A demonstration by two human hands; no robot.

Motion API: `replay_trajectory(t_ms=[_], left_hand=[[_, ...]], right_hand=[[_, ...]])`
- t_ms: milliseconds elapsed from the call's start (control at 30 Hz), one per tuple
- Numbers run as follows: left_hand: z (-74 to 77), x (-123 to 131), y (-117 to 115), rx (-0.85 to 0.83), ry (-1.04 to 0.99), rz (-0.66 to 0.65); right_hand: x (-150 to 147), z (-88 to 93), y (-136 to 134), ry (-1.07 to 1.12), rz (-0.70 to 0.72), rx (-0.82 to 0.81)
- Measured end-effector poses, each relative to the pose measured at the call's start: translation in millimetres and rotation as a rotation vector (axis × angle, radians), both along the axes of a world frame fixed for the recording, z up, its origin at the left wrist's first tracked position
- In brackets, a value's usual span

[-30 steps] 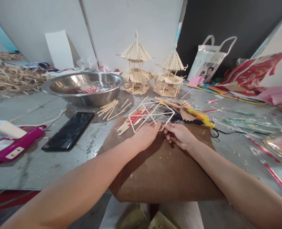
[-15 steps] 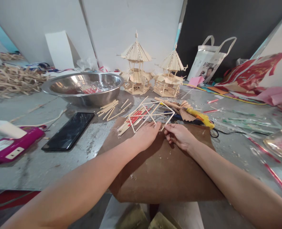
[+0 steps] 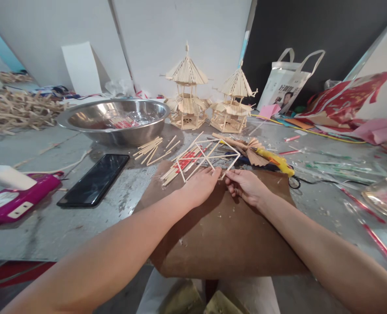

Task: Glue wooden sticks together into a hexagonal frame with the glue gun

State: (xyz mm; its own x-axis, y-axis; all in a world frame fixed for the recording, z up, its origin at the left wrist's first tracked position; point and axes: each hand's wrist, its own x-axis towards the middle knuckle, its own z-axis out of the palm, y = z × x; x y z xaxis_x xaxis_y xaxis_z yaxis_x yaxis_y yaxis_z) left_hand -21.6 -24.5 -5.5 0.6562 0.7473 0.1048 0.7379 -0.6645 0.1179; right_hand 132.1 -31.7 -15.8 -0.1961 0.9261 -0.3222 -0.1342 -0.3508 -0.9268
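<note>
A six-sided frame of thin wooden sticks (image 3: pixel 206 157), with spokes meeting at its centre, is held up above the front of the table. My left hand (image 3: pixel 201 185) has its fingers closed on the near edge of the frame. Just to the right, my right hand (image 3: pixel 245 185) pinches the near right corner between thumb and finger, the other fingers curled. Beneath the frame lie loose sticks and red-wrapped sticks (image 3: pixel 190 159). A brown sheet (image 3: pixel 222 235) spreads under both hands.
Two stick pagodas (image 3: pixel 187 78) (image 3: pixel 235 87) stand at the back. A steel basin (image 3: pixel 147 131) and a black phone (image 3: pixel 95 181) are on the left, with a purple power strip (image 3: pixel 26 200). A yellow glue gun (image 3: pixel 275 159) rests on the right near plastic wrappers (image 3: pixel 337 168).
</note>
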Motion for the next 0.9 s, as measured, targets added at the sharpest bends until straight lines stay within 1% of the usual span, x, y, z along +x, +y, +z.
replay_trajectory(t_ms=[233, 433, 900], left_hand=[[2.1, 0.3, -1.6, -0.003, 0.004, 0.005], [0.8, 0.1, -0.7, 0.016, 0.001, -0.007], [1.2, -0.1, -1.1, -0.018, 0.011, 0.007]], right_hand=[[-0.1, -1.0, 1.4, 0.008, -0.003, 0.012], [0.6, -0.1, 0.4, -0.004, -0.004, 0.004], [-0.7, 0.8, -0.1, 0.010, -0.010, 0.008]])
